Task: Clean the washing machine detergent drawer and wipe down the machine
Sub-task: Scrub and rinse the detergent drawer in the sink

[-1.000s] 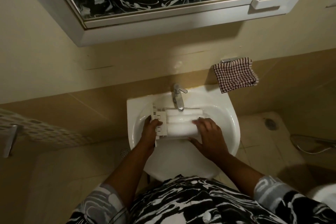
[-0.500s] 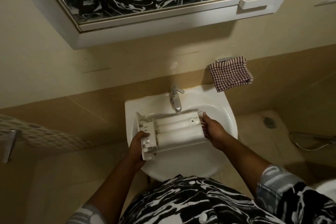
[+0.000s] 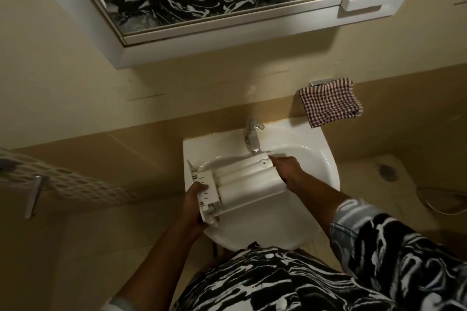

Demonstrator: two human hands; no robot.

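— Where is the long white plastic detergent drawer (image 3: 242,182)?

— It is held over the bowl of the white ceramic washbasin (image 3: 202,144), lying crosswise and tilted, with its left end lower and nearer the person. Its rounded ridges face up.

— And the hands?

— The left hand (image 3: 194,199) grips the slotted end piece on the left, fingers wrapped round its edge. The right hand (image 3: 288,171) clasps the opposite end, fingers curled over it.

— How close is the water?

— The spout of the chrome lever tap (image 3: 252,135) sits just above the drawer's far edge; I cannot tell whether water runs.

— Anything else nearby?

— A red-and-white checked cloth (image 3: 329,103) hangs on the wall to the right of the tap, and a white-framed mirror (image 3: 227,40) is mounted above.
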